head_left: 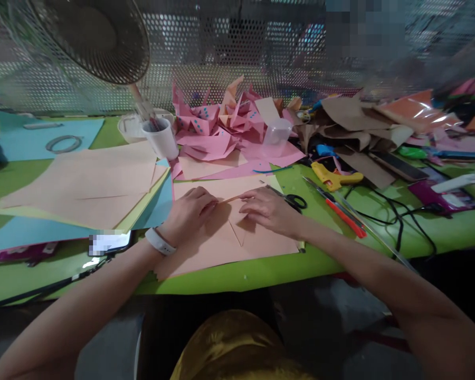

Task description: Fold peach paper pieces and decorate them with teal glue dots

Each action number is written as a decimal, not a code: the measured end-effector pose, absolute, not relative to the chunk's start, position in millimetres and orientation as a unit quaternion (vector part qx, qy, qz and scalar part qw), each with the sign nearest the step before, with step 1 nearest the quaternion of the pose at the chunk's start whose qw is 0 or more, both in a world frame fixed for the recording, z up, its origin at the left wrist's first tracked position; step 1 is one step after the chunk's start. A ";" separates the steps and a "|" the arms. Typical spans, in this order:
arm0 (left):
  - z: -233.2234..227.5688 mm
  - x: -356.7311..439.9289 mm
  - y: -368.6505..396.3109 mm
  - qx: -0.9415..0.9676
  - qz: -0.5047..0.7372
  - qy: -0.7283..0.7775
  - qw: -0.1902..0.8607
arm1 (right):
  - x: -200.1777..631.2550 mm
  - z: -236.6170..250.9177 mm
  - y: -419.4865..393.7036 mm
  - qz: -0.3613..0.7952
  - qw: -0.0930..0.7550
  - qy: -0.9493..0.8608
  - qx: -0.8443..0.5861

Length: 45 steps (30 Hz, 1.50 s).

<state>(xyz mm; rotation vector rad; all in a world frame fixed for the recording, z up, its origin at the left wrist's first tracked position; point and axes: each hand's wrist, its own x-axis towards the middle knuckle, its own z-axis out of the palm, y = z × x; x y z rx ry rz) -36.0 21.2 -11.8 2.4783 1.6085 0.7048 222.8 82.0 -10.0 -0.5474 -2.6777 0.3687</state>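
A small peach paper piece [236, 226], folded to a downward point, lies on a larger peach sheet [206, 261]. My left hand [192, 211], with a pale band at the wrist, has its fingers closed at the piece's upper left edge. At the upper right of the same piece, my right hand [267, 210] presses with thumb and fingers drawn together. Part of the folded paper is hidden under both hands. Black-handled scissors [297, 201] lie just beyond my right hand, partly covered by it.
Stacked coloured sheets [87, 174] and a phone [110, 243] lie left. Behind stand a white cup [160, 138], a fan [95, 37] and folded pink paper shapes [206, 119]. To the right are a red cutter [345, 215], yellow glue gun [332, 177], black cable [399, 224] and brown paper [348, 124].
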 end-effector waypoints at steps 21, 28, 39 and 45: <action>-13.4 -35.3 20.8 0.840 0.195 0.505 0.018 | 228.9 -1.5 89.1 0.078 0.116 -0.988 -0.063; -11.4 -34.4 19.9 0.844 0.183 0.505 0.005 | 226.9 -1.8 86.6 0.002 0.153 -0.987 -0.052; -7.8 -31.7 15.0 0.872 0.226 0.435 -0.004 | 227.9 2.7 88.4 0.055 0.140 -0.986 -0.075; -10.0 -29.9 14.3 0.888 0.220 0.395 0.086 | 227.4 5.4 79.6 0.025 0.123 -0.989 -0.081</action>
